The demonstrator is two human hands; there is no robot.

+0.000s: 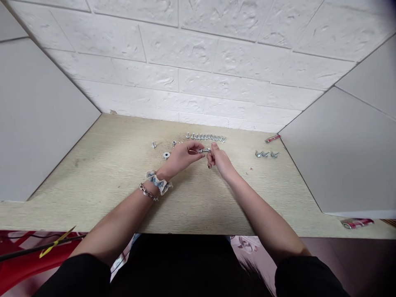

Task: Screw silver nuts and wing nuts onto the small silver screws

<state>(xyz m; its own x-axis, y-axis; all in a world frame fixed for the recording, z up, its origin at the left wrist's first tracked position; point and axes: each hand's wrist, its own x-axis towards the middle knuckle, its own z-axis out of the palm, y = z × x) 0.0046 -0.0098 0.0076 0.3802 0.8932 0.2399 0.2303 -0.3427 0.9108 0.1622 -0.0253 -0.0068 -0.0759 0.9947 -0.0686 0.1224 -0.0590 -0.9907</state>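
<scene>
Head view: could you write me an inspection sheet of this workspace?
Surface: pale wood-grain tabletop, dark specks toward the back.
Job's things: held bolt; row of bolts behind; washer at left; metal fasteners at right.
Clutter: red-and-silver object by the right panel, similar one near the front edge.
Hands: left hand pinches the held bolt; right hand at its other end, grip unclear.
Cables: thin dark line lower left, possibly one.
Surroundings: white brick-pattern wall, grey side panels.

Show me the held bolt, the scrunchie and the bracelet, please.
Held bolt (204, 151): head view, on the middle of its shank.
Scrunchie (158, 182): head view, on its visible fabric.
Bracelet (149, 193): head view, on its chain links.
</scene>
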